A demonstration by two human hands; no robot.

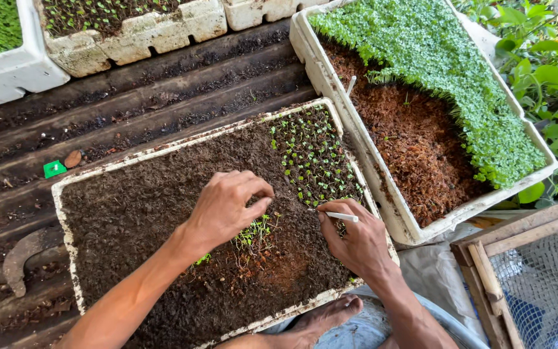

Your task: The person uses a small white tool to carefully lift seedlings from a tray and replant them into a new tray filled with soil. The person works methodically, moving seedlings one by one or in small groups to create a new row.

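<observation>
A white foam tray (163, 150) filled with dark soil sits in front of me, with small planted seedlings (311, 158) in rows at its far right. My left hand (227, 207) rests on the soil, its fingers closed on a clump of tiny green seedlings (254, 234). My right hand (356, 239) is at the tray's right side and holds a thin white stick (341, 216), whose tip points left toward the planted rows.
A second foam tray (330, 81) at right holds brown coir and a dense mat of sprouts (440, 64). More foam trays (130, 32) stand at the back on dark wooden slats. A wood-framed mesh screen (537, 278) lies at lower right; my bare foot (321, 318) is below.
</observation>
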